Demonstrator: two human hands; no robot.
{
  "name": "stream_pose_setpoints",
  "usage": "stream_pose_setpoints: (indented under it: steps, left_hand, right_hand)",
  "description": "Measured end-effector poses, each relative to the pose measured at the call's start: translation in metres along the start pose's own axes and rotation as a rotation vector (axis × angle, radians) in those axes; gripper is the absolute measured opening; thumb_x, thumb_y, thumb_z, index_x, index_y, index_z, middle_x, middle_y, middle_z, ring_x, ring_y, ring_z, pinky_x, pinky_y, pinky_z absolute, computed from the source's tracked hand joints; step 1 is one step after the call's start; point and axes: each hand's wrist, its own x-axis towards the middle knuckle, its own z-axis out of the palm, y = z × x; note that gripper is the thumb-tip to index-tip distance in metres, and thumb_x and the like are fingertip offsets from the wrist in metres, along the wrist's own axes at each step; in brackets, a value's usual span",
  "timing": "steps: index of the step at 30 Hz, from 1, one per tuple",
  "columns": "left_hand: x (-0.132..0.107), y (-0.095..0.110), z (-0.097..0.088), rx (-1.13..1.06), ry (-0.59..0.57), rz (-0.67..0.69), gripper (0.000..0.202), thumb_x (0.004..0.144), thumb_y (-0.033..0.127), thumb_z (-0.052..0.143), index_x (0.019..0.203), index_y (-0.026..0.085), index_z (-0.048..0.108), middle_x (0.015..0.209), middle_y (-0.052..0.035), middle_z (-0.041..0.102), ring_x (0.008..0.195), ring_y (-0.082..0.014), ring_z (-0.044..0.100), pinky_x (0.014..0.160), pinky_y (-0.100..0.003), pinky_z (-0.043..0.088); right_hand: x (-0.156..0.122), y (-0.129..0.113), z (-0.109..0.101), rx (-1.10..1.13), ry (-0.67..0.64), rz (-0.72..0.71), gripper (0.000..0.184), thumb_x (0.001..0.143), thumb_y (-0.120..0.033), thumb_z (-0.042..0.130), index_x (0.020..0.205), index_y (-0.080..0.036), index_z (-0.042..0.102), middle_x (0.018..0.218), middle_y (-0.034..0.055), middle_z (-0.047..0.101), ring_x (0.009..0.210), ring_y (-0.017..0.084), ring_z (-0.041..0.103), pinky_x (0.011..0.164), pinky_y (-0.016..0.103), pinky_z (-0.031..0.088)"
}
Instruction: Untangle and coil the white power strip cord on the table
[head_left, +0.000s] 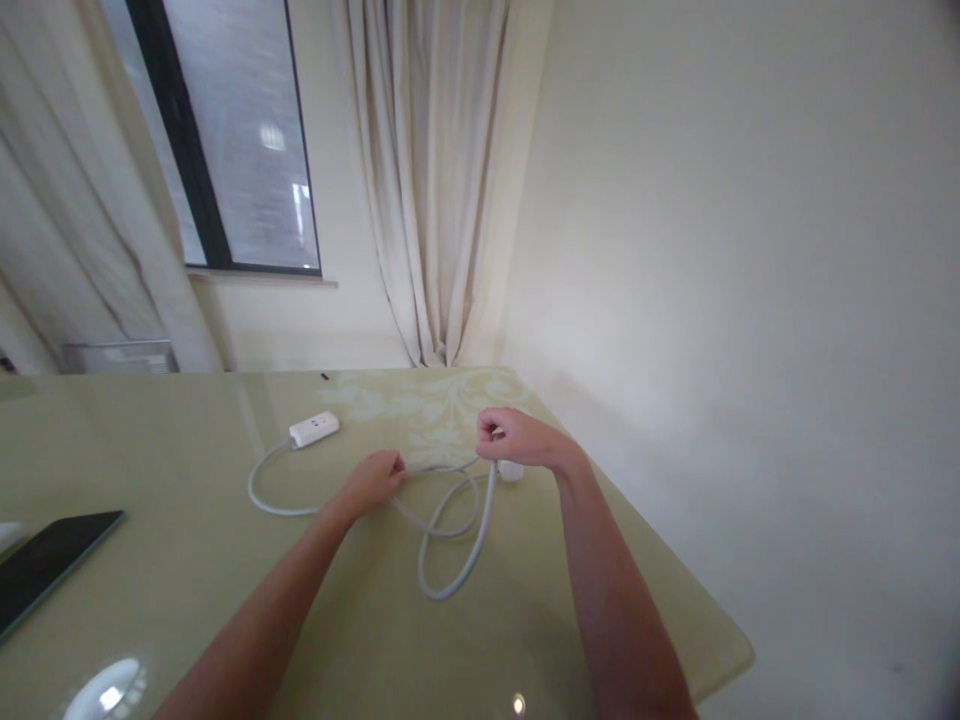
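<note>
A white power strip point(314, 428) lies on the glossy yellow-green table point(187, 560), and its thick white cable point(457, 575) runs toward me in loose loops. My left hand point(375, 482) is closed, pinching the cable near the middle of the table. My right hand point(514, 438) is raised a little above the table, fingers curled round another stretch of the same cable. The white plug point(512, 471) rests on the table just under my right wrist, partly hidden.
A dark flat tablet or phone point(45, 565) lies at the left edge of the table. The table's right edge point(675, 560) runs close to a plain wall. Behind the table are a window point(232, 140) and cream curtains point(427, 180).
</note>
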Motion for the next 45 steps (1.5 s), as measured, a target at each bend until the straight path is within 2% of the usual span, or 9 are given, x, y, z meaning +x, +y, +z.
stream_pose_setpoints:
  steps: [6, 9, 13, 19, 22, 27, 31, 37, 45]
  left_hand:
    - [-0.002, 0.013, -0.050, -0.186, 0.082, 0.067, 0.035, 0.091, 0.044, 0.057, 0.106, 0.016, 0.071, 0.095, -0.0108, 0.075, 0.084, -0.0238, 0.068, 0.077, -0.035, 0.054]
    - [-0.009, 0.035, -0.063, -0.562, 0.150, 0.128, 0.053, 0.083, 0.063, 0.066, 0.107, 0.016, 0.070, 0.092, -0.0080, 0.072, 0.080, -0.0215, 0.067, 0.076, -0.035, 0.057]
    - [-0.018, 0.052, -0.067, -0.771, 0.189, 0.111, 0.060, 0.073, 0.073, 0.072, 0.096, 0.018, 0.067, 0.089, -0.0053, 0.068, 0.080, -0.0209, 0.068, 0.074, -0.036, 0.059]
    - [-0.011, 0.031, -0.068, -0.523, 0.162, 0.078, 0.046, 0.091, 0.065, 0.051, 0.074, 0.023, 0.050, 0.066, -0.0029, 0.064, 0.062, -0.0212, 0.067, 0.063, -0.033, 0.050]
    - [-0.007, 0.024, -0.070, -0.462, 0.266, 0.076, 0.035, 0.098, 0.052, 0.045, 0.075, 0.025, 0.045, 0.062, 0.0015, 0.055, 0.056, -0.0183, 0.056, 0.060, -0.031, 0.042]
    - [-0.016, 0.045, -0.073, -0.354, 0.386, 0.165, 0.026, 0.103, 0.043, 0.042, 0.085, 0.026, 0.047, 0.065, 0.0027, 0.053, 0.061, -0.0190, 0.050, 0.061, -0.031, 0.035]
    - [-0.030, 0.069, -0.077, -0.415, 0.452, 0.260, 0.031, 0.105, 0.048, 0.040, 0.089, 0.025, 0.051, 0.070, 0.0006, 0.058, 0.066, -0.0197, 0.056, 0.065, -0.032, 0.042]
    - [-0.029, 0.062, -0.097, -0.536, 0.490, 0.181, 0.033, 0.102, 0.049, 0.044, 0.086, 0.022, 0.056, 0.079, -0.0043, 0.069, 0.076, -0.0207, 0.065, 0.073, -0.033, 0.051]
    - [-0.003, -0.022, -0.094, -0.610, 0.619, -0.296, 0.020, 0.094, 0.035, 0.039, 0.091, 0.020, 0.053, 0.074, 0.0015, 0.054, 0.046, -0.0115, 0.043, 0.049, -0.027, 0.043]
  right_hand:
    - [0.012, -0.006, 0.025, -0.290, 0.095, 0.131, 0.063, 0.071, -0.027, 0.092, 0.127, -0.016, 0.066, 0.124, 0.0135, 0.072, 0.109, 0.027, 0.066, 0.090, 0.035, 0.048]
    - [0.029, -0.027, 0.047, -0.254, 0.245, -0.030, 0.051, 0.092, -0.039, 0.078, 0.137, -0.020, 0.066, 0.135, 0.0144, 0.072, 0.120, 0.029, 0.067, 0.099, 0.039, 0.049]
    - [0.042, -0.038, 0.057, -0.188, 0.428, -0.018, 0.027, 0.098, -0.018, 0.060, 0.117, -0.027, 0.077, 0.119, 0.0073, 0.081, 0.113, 0.027, 0.074, 0.099, 0.040, 0.051]
    - [0.044, 0.011, 0.026, 0.653, 0.960, 0.014, 0.029, 0.091, -0.026, 0.052, 0.112, -0.018, 0.071, 0.092, 0.0074, 0.079, 0.077, 0.020, 0.075, 0.079, 0.037, 0.061]
    - [0.034, 0.029, 0.002, 0.576, 1.148, 0.168, 0.028, 0.088, -0.032, 0.059, 0.110, -0.017, 0.067, 0.089, 0.0077, 0.075, 0.080, 0.021, 0.071, 0.084, 0.042, 0.060]
    - [0.022, -0.013, 0.011, -0.259, 0.832, -0.075, 0.049, 0.085, -0.015, 0.073, 0.133, -0.021, 0.065, 0.138, 0.0154, 0.067, 0.130, 0.031, 0.058, 0.116, 0.051, 0.040]
    - [0.032, -0.057, 0.048, -0.390, 0.362, -0.197, 0.024, 0.098, -0.034, 0.071, 0.119, -0.023, 0.073, 0.132, 0.0111, 0.067, 0.108, 0.025, 0.068, 0.093, 0.037, 0.051]
    - [0.038, -0.050, 0.041, 0.072, 0.416, -0.279, 0.022, 0.101, -0.036, 0.068, 0.091, -0.020, 0.080, 0.087, 0.0030, 0.069, 0.084, 0.016, 0.064, 0.077, 0.027, 0.047]
    - [0.006, -0.035, -0.007, 0.978, 0.801, -0.195, 0.044, 0.082, -0.061, 0.080, 0.100, -0.021, 0.075, 0.064, -0.0088, 0.036, 0.047, 0.005, 0.017, 0.041, 0.023, 0.012]
